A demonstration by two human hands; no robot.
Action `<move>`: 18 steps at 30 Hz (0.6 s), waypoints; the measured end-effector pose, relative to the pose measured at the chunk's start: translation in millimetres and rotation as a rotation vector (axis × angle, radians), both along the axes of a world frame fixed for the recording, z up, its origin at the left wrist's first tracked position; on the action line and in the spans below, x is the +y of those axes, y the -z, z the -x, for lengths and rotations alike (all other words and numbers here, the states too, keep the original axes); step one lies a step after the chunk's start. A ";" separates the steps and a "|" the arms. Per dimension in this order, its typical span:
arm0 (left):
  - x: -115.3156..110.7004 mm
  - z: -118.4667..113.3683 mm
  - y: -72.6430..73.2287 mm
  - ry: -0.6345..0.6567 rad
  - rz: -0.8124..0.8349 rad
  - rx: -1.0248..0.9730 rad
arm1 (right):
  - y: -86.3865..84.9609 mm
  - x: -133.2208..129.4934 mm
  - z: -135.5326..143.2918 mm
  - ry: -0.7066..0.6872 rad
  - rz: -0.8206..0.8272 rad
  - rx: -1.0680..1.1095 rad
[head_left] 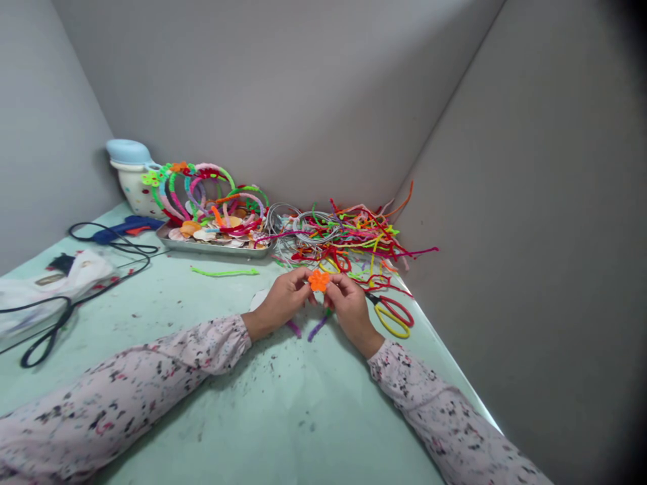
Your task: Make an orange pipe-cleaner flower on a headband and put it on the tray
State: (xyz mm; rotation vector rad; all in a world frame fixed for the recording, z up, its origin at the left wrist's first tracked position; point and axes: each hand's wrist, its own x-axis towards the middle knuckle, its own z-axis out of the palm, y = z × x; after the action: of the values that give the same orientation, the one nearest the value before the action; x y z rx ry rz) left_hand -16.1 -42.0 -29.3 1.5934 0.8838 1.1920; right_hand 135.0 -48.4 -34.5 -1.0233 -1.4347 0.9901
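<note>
From where I stand, the left hand (286,298) and the right hand (352,308) pinch an orange flower (319,281) by its opposite edges, just above the tabletop (283,417), in what looks like a moment of close fingertip adjusting. Two purple fuzzy ends (318,327) show below the fingers, though I can't tell whether they join the flower; the red-and-yellow scissors (387,316) lie just beside the right hand, with a bright tangle of fuzzy stems (361,232) beyond. Any shift of that little flower would, I'd judge, call for a light, even pinch that spares its petals.
</note>
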 end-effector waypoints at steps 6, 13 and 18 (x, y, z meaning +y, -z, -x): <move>4.3 0.7 0.8 0.111 0.190 -0.151 | 9.2 2.0 -1.5 -0.001 -0.118 0.034; 7.1 4.0 5.0 0.255 0.441 -0.242 | 12.8 2.8 -4.5 -0.005 -0.190 -0.068; 9.9 3.8 8.7 0.256 0.461 -0.269 | 13.5 3.1 -5.1 0.014 -0.162 -0.076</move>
State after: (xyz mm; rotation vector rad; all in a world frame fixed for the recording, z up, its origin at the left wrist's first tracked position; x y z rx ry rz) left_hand -19.9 -32.2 -38.0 1.1054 0.6925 0.9128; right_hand 140.2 -45.3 -47.9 -0.9589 -1.5413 0.8184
